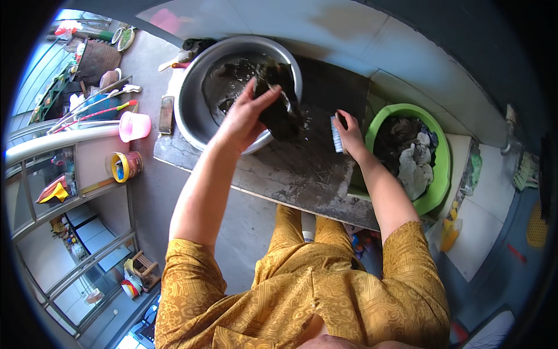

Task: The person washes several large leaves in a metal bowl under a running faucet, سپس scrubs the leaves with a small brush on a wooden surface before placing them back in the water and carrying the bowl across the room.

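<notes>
Holding up a dark, wet cloth (283,119), the left grip (243,119) has its thumb and fingers clamped on it. The cloth hangs over the right edge of a big, round metal basin (192,99). Part of it is above the basin and part is out past the rim. I cannot tell if it touches the rim. Dark water (218,87) sits in the basin, and it looks shiny. Little wet drops show near the cloth.

The right grip (351,136) is closed on a scrub brush (336,136). The brush has pale blue and white bristles, and they point left, to the cloth. The brush and the cloth are apart, with a bit of the dark, scratched counter (319,168) showing between them. The basin stands on the counter, with a wooden block (166,114) just beside it on the left.

To the right of the brush is a bright green tub (443,174). Lots of dark and pale clothes (415,163) are heaped inside it. The right arm goes in front of the tub's near left side.

A tap (511,131) is on the far right. Well over to the left are a pink bucket (135,127) and a round yellow pail (127,166), near each other. The person wears yellow clothing (302,279) with swirly shapes all over it.
</notes>
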`<state>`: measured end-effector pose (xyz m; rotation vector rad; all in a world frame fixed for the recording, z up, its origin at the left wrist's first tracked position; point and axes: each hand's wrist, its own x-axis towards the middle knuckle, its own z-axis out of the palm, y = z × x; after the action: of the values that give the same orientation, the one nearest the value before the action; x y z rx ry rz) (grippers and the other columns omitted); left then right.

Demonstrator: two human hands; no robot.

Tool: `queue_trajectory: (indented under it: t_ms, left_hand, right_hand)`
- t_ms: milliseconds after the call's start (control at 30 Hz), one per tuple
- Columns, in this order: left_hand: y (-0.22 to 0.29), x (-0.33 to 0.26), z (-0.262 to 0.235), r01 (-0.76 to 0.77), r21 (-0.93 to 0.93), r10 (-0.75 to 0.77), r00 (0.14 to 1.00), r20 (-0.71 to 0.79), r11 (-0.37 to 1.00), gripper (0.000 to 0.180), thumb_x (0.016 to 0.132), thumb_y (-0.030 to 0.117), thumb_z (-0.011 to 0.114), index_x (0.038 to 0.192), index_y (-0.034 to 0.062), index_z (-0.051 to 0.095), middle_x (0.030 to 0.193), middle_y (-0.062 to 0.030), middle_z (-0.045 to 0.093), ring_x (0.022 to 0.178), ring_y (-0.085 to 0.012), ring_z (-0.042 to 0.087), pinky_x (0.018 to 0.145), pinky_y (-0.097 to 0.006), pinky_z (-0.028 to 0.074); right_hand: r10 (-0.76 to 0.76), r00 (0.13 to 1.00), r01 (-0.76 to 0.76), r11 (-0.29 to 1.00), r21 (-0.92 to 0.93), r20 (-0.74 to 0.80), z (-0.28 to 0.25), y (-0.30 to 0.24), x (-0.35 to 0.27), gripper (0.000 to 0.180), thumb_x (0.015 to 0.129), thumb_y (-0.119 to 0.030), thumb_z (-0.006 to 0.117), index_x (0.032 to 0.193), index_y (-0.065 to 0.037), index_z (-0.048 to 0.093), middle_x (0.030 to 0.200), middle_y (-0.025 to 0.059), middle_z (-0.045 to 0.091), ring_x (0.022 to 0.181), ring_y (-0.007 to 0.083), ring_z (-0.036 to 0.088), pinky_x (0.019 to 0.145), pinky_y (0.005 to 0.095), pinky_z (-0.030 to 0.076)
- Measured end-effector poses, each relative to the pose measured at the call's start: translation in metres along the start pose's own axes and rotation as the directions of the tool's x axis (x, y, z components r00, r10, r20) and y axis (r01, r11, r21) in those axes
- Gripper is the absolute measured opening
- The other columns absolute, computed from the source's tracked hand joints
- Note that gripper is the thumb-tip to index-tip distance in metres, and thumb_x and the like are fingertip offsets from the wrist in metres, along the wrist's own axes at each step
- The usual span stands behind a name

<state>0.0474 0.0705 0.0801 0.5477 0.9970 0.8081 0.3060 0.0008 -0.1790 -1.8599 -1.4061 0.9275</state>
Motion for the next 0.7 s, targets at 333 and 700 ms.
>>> queue_trajectory:
  t_ms: [333,700]
  left_hand:
    - [-0.218,-0.023,-0.061,0.168,0.539,-0.002,0.955,-0.295,0.825,0.056,0.086,0.008,0.070,0.134,0.0090,0.040,0.120,-0.0130,0.057,0.103,-0.0259,0.063,0.085,-0.038,0.053]
    - [-0.303,-0.081,-0.049,-0.271,0.958,0.266,0.920,0.287,-0.094,0.052,0.087,0.018,0.062,0.134,0.0008,0.051,0.148,-0.0142,0.042,0.139,-0.0306,0.038,0.115,-0.044,0.030]
  right_hand:
    - [0.271,0.917,-0.399,0.669,0.627,0.294,-0.049,-0.038,-0.067,0.044,0.098,-0.035,0.059,0.135,-0.012,0.054,0.129,0.0016,0.057,0.119,0.0162,0.053,0.102,0.0294,0.040]
    - [-0.477,0.793,0.576,0.789,-0.214,0.378,-0.001,-0.067,-0.109,0.041,0.089,-0.031,0.065,0.128,-0.021,0.058,0.130,0.0115,0.051,0.108,0.0321,0.058,0.090,0.0430,0.050]
